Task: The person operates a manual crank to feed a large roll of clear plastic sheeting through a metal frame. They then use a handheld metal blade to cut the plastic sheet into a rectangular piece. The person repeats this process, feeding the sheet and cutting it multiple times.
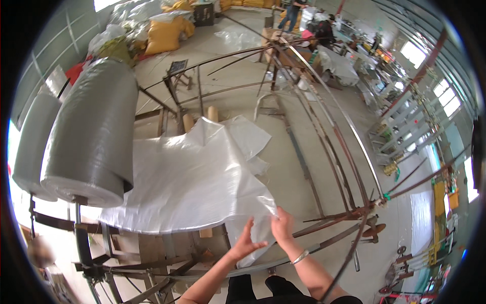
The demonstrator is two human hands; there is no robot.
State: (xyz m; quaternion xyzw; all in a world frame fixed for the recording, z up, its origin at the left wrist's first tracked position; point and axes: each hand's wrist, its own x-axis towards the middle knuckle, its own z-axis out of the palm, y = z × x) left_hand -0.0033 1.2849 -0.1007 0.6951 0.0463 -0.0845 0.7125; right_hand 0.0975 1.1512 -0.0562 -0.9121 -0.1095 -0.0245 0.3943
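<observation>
A wide sheet of shiny, translucent white plastic film (187, 177) stretches in front of me, running from a big grey roll (93, 126) at the left toward my hands. Its near right corner is pinched in my right hand (282, 228), whose wrist wears a bracelet (300, 257). Just left of it, my left hand (246, 245) is held up with thumb and fingers apart, near the film's front edge and gripping nothing. The roll stands tilted on a metal spindle (77, 210). More film hangs below the corner between my hands.
Rusty metal rails (329, 134) form a frame around the film, with a curved bar (223, 271) close before my body. A second grey roll (35, 142) stands at far left. Yellow sacks (164, 35) are piled at the back, where a person (291, 16) stands. Machinery (405, 126) lines the right.
</observation>
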